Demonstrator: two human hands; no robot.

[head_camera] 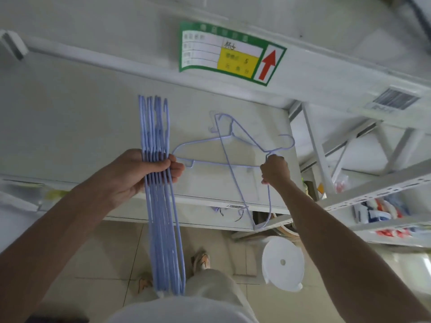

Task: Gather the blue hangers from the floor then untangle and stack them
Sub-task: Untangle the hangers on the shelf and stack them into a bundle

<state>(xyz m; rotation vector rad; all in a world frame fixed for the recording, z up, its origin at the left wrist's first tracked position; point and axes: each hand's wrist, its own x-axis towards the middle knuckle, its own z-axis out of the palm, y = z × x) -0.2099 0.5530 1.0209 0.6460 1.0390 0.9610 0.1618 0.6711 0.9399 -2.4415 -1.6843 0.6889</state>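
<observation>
My left hand (149, 170) grips a stacked bundle of several blue wire hangers (163, 220), held edge-on and upright, hooks at the top and the long bars reaching down toward my legs. My right hand (275, 169) grips the neck of a single blue hanger (225, 150) just below its hook, over the white shelf surface (81, 127). A second blue hanger (205, 140) lies across it on the shelf, and the two overlap; whether they are hooked together I cannot tell.
White metal shelving surrounds me, with a beam overhead carrying a green and yellow label (229, 54) and a barcode tag (394, 100). A white plastic stool (283, 262) stands on the tiled floor at right. Packaged goods (373, 213) fill the right-hand shelves.
</observation>
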